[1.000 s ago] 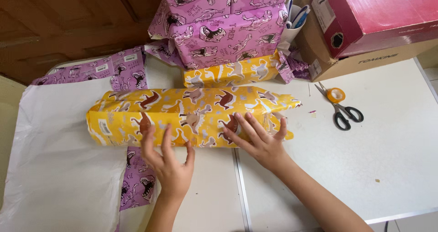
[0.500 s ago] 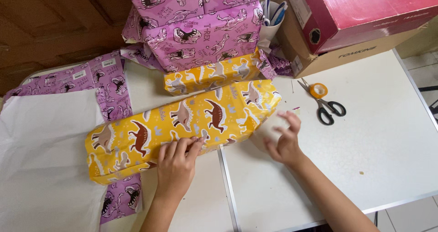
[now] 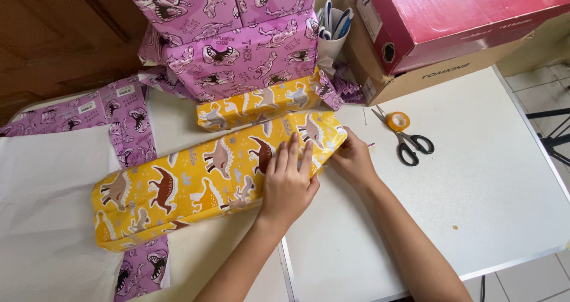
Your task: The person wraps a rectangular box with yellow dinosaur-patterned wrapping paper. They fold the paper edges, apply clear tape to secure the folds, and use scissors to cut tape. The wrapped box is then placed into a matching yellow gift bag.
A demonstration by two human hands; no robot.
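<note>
Right hand fingertips hidden behind end of parcel, grip not readable; left hand flat and spread on parcel top, frame centre; two yellow parcels, second above; one pair of scissors; bare table lower right.

Yellow parcel, purple parcels, red box

the right hand hides the yellow parcel's end fold.
</note>
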